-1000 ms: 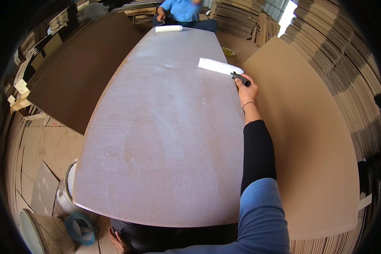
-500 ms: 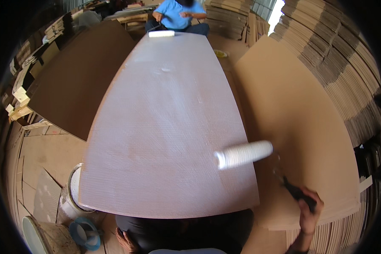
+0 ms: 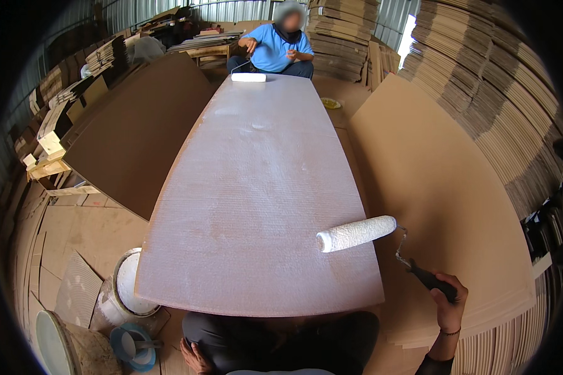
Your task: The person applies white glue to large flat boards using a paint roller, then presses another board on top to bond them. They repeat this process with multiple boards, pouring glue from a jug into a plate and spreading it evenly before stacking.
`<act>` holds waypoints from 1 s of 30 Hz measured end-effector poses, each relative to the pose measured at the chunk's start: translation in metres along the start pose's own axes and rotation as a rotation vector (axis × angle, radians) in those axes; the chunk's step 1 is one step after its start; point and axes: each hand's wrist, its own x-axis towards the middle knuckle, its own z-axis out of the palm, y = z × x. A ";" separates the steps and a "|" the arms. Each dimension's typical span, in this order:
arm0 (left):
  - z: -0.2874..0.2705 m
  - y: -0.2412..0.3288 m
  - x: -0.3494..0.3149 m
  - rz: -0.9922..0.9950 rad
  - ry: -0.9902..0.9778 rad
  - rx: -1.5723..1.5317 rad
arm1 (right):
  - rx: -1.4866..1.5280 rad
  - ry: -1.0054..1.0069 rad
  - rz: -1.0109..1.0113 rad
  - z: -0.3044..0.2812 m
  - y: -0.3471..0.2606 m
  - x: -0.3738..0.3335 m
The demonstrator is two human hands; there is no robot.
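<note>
Right hand (image 3: 449, 304) clenched round paint roller (image 3: 356, 233) on board (image 3: 256, 206); left hand (image 3: 196, 356) resting, grip unclear.

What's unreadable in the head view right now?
- Left hand: mostly hidden behind the person's dark trousers at the bottom edge; whether it holds anything is unclear.
- White bucket: right side covered by the coated board; contents unseen.
- Co-worker's roller: too small to see its handle.

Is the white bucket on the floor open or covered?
Open: the white bucket shows its pale inside, no lid on it, beside the board's near-left corner.
</note>
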 end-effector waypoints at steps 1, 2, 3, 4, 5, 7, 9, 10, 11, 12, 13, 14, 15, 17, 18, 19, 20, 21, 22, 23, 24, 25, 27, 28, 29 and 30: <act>0.000 0.000 0.000 0.004 -0.002 -0.007 | 0.007 0.000 -0.010 0.000 -0.001 -0.001; 0.000 0.000 0.000 0.008 -0.005 -0.013 | 0.014 0.000 -0.019 0.000 -0.001 -0.002; 0.001 0.000 0.000 0.011 -0.008 -0.020 | 0.019 0.003 -0.013 -0.001 -0.001 -0.003; 0.002 -0.002 -0.001 0.002 -0.009 -0.026 | 0.024 0.006 -0.008 -0.001 -0.001 -0.004; 0.003 -0.004 -0.001 -0.008 -0.009 -0.032 | 0.029 0.009 -0.003 -0.002 0.000 -0.005; 0.006 -0.012 0.000 0.027 0.024 -0.149 | 0.031 0.005 -0.011 -0.002 0.001 -0.006; 0.011 -0.025 0.002 0.113 0.090 -0.370 | 0.040 0.003 -0.007 -0.002 0.001 -0.006; 0.012 -0.032 0.005 0.083 0.115 -0.483 | 0.046 0.003 0.000 -0.002 0.001 -0.006; 0.011 -0.039 0.010 0.052 0.138 -0.596 | 0.047 0.002 -0.001 -0.002 0.000 -0.006; 0.009 -0.047 0.015 0.019 0.160 -0.708 | 0.036 -0.002 -0.006 -0.002 0.000 -0.005; 0.005 -0.054 0.021 -0.026 0.171 -0.655 | 0.019 -0.007 -0.019 -0.002 -0.001 -0.005; 0.000 -0.061 0.027 -0.071 0.181 -0.602 | 0.003 -0.012 -0.031 -0.003 -0.001 -0.005; -0.004 -0.067 0.031 -0.116 0.192 -0.549 | 0.016 -0.009 -0.004 -0.003 -0.001 -0.004; -0.010 -0.075 0.038 -0.077 0.260 -0.546 | 0.042 -0.002 0.048 -0.004 0.000 -0.004; -0.015 -0.080 0.042 -0.073 0.249 -0.511 | 0.047 -0.007 0.041 -0.005 0.000 -0.004; -0.019 -0.084 0.043 -0.068 0.237 -0.477 | 0.046 -0.009 0.033 -0.006 0.001 -0.003; -0.022 -0.088 0.044 -0.095 0.257 -0.413 | 0.040 -0.008 0.022 -0.006 0.002 -0.003; -0.023 -0.092 0.045 -0.081 0.235 -0.375 | 0.051 -0.012 0.014 -0.007 0.004 -0.003; -0.027 -0.097 0.045 -0.067 0.214 -0.337 | 0.058 -0.014 0.004 -0.007 0.005 -0.003; -0.028 -0.102 0.044 -0.054 0.193 -0.298 | 0.061 -0.017 -0.012 -0.007 0.006 -0.003; -0.028 -0.107 0.042 -0.084 0.193 -0.288 | 0.063 -0.017 -0.008 -0.007 0.007 -0.003; -0.029 -0.113 0.039 -0.115 0.193 -0.278 | 0.059 -0.018 -0.011 -0.008 0.007 -0.004; -0.031 -0.123 0.036 -0.193 0.190 -0.246 | 0.065 -0.016 -0.005 -0.008 0.008 -0.004; -0.032 -0.127 0.035 -0.242 0.188 -0.225 | 0.074 -0.013 0.003 -0.009 0.009 -0.004; -0.033 -0.131 0.034 -0.291 0.185 -0.204 | 0.079 -0.010 0.003 -0.009 0.009 -0.004; -0.035 -0.135 0.032 -0.320 0.186 -0.179 | 0.084 -0.012 0.007 -0.009 0.010 -0.004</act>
